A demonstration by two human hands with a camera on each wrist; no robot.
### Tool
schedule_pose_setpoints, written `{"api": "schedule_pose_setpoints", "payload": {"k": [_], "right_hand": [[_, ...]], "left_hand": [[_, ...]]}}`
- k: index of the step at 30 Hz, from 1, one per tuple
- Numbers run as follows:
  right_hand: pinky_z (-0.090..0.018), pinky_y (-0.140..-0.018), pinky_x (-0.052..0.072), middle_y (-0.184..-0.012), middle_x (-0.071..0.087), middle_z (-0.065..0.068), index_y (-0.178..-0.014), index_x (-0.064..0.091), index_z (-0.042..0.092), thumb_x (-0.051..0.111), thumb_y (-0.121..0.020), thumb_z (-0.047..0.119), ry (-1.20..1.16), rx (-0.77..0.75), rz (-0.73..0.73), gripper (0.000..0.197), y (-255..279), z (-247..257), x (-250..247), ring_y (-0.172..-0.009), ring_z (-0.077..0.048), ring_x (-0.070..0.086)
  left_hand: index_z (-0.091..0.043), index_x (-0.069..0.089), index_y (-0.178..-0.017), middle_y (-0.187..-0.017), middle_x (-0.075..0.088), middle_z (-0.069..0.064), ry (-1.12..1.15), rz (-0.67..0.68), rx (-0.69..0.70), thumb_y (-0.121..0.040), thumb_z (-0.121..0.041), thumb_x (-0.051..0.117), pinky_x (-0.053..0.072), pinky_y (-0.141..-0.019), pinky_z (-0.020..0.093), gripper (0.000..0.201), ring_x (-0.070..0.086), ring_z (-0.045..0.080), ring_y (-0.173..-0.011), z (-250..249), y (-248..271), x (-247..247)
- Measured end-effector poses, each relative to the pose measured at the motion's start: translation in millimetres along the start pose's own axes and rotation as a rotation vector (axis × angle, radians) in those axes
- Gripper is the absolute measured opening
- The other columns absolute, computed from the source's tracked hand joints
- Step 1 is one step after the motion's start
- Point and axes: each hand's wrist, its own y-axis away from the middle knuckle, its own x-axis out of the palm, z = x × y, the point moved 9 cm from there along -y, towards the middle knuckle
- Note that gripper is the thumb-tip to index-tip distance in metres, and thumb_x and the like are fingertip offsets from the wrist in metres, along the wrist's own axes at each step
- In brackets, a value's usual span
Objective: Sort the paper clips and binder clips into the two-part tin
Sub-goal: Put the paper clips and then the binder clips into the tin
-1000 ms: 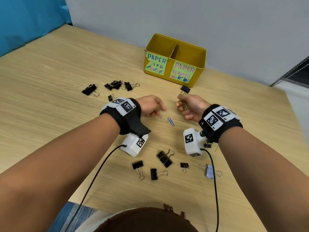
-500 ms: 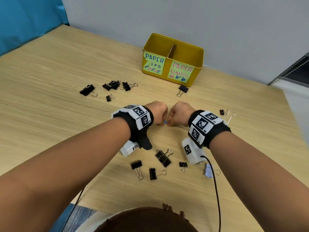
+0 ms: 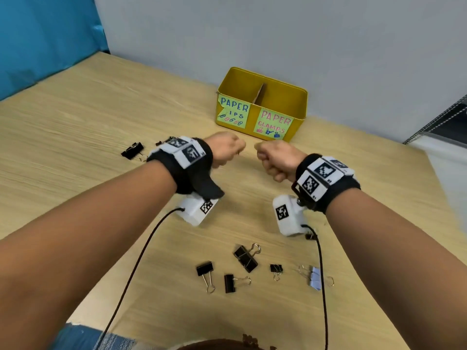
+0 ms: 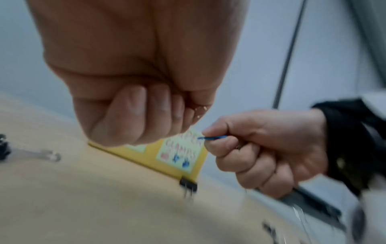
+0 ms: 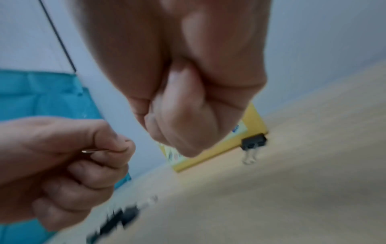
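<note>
Blue wire showed between the thumb and forefinger of the right hand [image 4: 269, 148]: a blue paper clip [image 4: 213, 137], pinched edge-on, the other fingers curled under it. The left hand [image 5: 56, 165] pinched a pale metal paper clip [image 5: 94, 150] the same way. In the head view both fists hung above the wooden table [image 3: 88, 147], close together but apart, short of the yellow tin [image 3: 298, 102].

The step in hand looked like the carry: two paper clips lifted and on their way to the tin. Its cardboard divider [image 3: 260, 93] split it in two, with a green label reading PAPER on the left half and a PAPER CLAMPS label [image 3: 273, 125] on the right. Next, I judged, both hands had to pass over the near rim and let go above the left half only; thin clips could easily slip into the wrong side.

Much sorting was left. Black binder clips [image 3: 246, 255] lay scattered near the person, one pale lilac clip [image 3: 316, 277] among them; more sat at the far left, one [image 3: 132, 150] clear of the wrist, and one [image 4: 188, 183] lay just before the tin's right corner. A grey wall stood behind the table, a teal panel [image 3: 45, 34] at the left.
</note>
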Motion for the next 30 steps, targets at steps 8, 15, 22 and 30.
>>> {"api": "schedule_pose_setpoints", "payload": {"k": [8, 15, 22, 30], "right_hand": [[-0.009, -0.026, 0.020, -0.056, 0.036, -0.002, -0.072, 0.045, 0.007, 0.028, -0.095, 0.004, -0.613, -0.095, -0.083, 0.029, -53.7, 100.3, -40.9, -0.021, -0.004, 0.026], [-0.021, -0.044, 0.042, -0.072, 0.039, -0.009, -0.078, 0.043, 0.006, 0.036, -0.096, 0.007, -0.700, -0.018, -0.161, 0.020, -102.8, 119.6, -60.0, -0.055, -0.015, 0.042], [-0.048, -0.110, 0.025, -0.151, 0.028, -0.014, -0.141, 0.036, 0.013, 0.046, -0.094, 0.037, -0.453, -0.010, -0.035, 0.053, -104.8, 127.2, -45.4, -0.142, -0.031, 0.025], [-0.019, -0.061, 0.040, -0.081, 0.058, 0.005, -0.116, 0.062, 0.013, 0.061, -0.079, 0.005, 0.506, -0.391, -0.131, 0.038, -76.6, 156.9, 27.5, -0.073, -0.008, 0.054]], "left_hand": [[-0.007, 0.043, -0.065, -0.031, 0.048, -0.001, 0.789, -0.159, 0.027, -0.096, -0.001, 0.030, 0.025, -0.029, 0.006, 0.034, 0.042, 0.007, -0.022, -35.9, -53.4, -84.0], [-0.005, 0.046, -0.107, -0.087, 0.051, 0.009, 0.710, -0.192, -0.059, -0.096, -0.044, 0.041, 0.041, -0.052, 0.023, 0.041, 0.048, 0.016, -0.064, -36.0, -97.3, -109.9], [-0.004, 0.022, -0.149, -0.157, 0.022, 0.012, 0.691, -0.116, 0.011, -0.096, -0.051, 0.031, 0.045, -0.091, 0.027, 0.071, 0.034, 0.024, -0.140, -52.6, -75.7, -123.3], [-0.023, 0.043, -0.138, -0.137, 0.049, 0.007, -0.313, -0.262, -0.155, -0.085, -0.028, 0.064, 0.041, -0.095, 0.033, 0.057, 0.051, 0.026, -0.121, 42.5, -1.9, -148.8]]}}
